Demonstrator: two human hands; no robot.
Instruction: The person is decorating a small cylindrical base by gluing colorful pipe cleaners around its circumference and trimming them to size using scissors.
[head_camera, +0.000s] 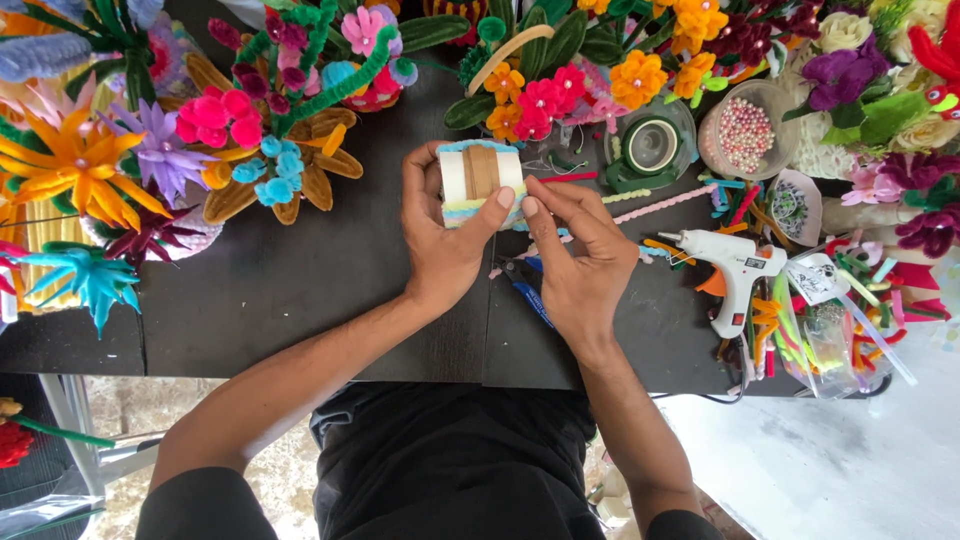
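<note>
My left hand (440, 240) grips a small white cylinder (480, 180) above the black table (290, 290). The cylinder has a brown band down its middle and pastel fuzzy wire in blue, yellow and green wound around its top and bottom rims. My right hand (575, 255) pinches the cylinder's lower right edge, thumb and forefinger pressing on the fuzzy wire there. A blue-handled tool (527, 285) lies on the table under my right hand.
Fuzzy-wire flowers (150, 150) crowd the table's left and back edges. A white glue gun (735, 270) lies at right, beside a heap of coloured wire scraps (830, 320). A cup of pink beads (745, 130) and a green tape roll (650, 150) stand behind.
</note>
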